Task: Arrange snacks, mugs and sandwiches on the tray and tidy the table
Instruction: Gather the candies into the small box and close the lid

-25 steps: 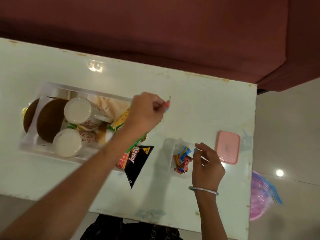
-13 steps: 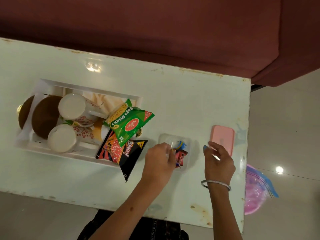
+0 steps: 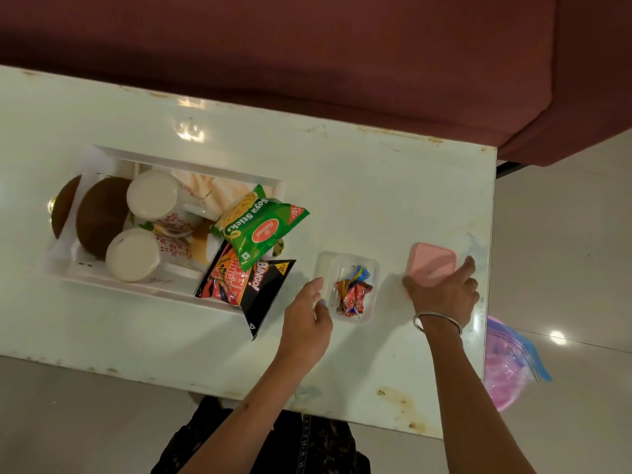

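Note:
A white tray (image 3: 102, 153) at the table's left holds two upturned mugs (image 3: 154, 196) (image 3: 131, 254) and brown sandwiches (image 3: 99, 217). A green Soya Sticks packet (image 3: 260, 227) and a black Bingo packet (image 3: 263, 295) lie over its right end. To their right stands a small clear box (image 3: 328, 265) with candy wrappers (image 3: 352, 295) inside. My left hand (image 3: 304, 316) rests by the box's left side, fingers loosely apart and holding nothing. My right hand (image 3: 444, 292) grips the near edge of the pink lid (image 3: 432, 265), thumb on its left and fingers on its right.
A maroon sofa (image 3: 307, 63) runs along the far side of the table (image 3: 376, 186). The table's right edge is just beyond the pink lid. A pink and blue zip bag (image 3: 506, 364) lies on the tiled floor to the right.
My left hand came from the tray to the clear box, dropped a wrapper in, then drew back to its left side. My right hand moved right and took hold of the pink lid.

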The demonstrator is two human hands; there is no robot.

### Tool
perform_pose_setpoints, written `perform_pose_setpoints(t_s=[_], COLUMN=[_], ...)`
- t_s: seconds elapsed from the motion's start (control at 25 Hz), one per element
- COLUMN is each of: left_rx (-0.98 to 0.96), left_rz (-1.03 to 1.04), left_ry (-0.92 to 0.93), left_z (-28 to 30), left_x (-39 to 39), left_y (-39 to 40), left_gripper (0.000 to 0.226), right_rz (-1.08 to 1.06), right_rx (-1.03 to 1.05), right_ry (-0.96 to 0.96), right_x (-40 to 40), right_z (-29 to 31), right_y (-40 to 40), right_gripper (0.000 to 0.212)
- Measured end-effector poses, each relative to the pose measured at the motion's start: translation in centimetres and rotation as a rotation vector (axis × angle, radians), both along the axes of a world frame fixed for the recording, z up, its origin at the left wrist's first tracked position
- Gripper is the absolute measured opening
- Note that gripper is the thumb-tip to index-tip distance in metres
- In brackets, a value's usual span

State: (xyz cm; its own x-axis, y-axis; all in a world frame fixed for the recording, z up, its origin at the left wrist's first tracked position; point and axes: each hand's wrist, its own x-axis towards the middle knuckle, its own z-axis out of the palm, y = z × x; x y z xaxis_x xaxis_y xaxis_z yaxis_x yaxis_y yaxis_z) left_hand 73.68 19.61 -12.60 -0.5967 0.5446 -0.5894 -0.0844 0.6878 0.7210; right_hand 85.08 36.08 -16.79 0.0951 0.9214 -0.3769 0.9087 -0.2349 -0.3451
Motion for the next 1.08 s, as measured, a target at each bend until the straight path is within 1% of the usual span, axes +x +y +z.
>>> perform_pose_setpoints(t_s=[0.08,0.12,0.16,0.2,0.28,0.4,0.6,0.72,0.8,0.88,0.92,1.0,1.08], left_rx=[0.002,0.003,0.004,0.004,0.010,0.013,0.033,0.054,0.054,0.046,0.021,-0.060,-0.133], left_rz=[0.034,0.050,0.070,0.094,0.141,0.165,0.175,0.168,0.102,-0.047,-0.160,-0.376,-0.501], left_ry=[-0.036,-0.047,-0.060,-0.076,-0.102,-0.132,-0.138,-0.122,-0.102,-0.029,0.055,0.226,0.292], left_z=[-0.1,-0.2,-0.3,-0.4,-0.7,-0.8,-0.8,-0.8,-0.7,-0.5,-0.4,-0.1,0.1], left_x=[0.0,0.1,0.1,0.1,0.0,0.0,0.2,0.4,0.3,0.2,0.0,-0.4,-0.9], left_y=[0.1,0.2,0.2,0.2,0.2,0.1,-0.2,-0.4,-0.5,-0.7,-0.6,-0.1,0.9], left_gripper=[0.040,0.039,0.038,0.038,0.038,0.038,0.038,0.039,0.039,0.043,0.049,0.070,0.090], right_rz=[-0.195,-0.252,-0.240,-0.179,-0.025,0.125,0.270,0.316,0.353,0.383,0.388,0.399,0.447], right_rx=[-0.136,-0.214,-0.268,-0.281,-0.205,-0.112,-0.009,-0.005,-0.009,-0.064,-0.118,-0.232,-0.320], right_ry=[0.180,0.269,0.315,0.326,0.283,0.191,0.058,0.008,-0.029,-0.018,0.011,0.061,0.050], right_x=[-0.2,-0.5,-1.0,-1.6,-2.8,-4.3,-5.3,-5.5,-5.4,-4.9,-4.5,-3.7,-3.2], right_z=[1.1,1.8,2.4,2.9,3.6,4.1,3.9,3.6,3.6,3.9,4.1,4.5,5.0], right_y=[-0.3,-0.8,-1.7,-3.0,-5.8,-8.7,-10.3,-10.2,-10.0,-9.7,-9.3,-8.2,-7.1], right_gripper=[0.106,0.102,0.101,0.101,0.103,0.101,0.094,0.093,0.091,0.095,0.101,0.116,0.121])
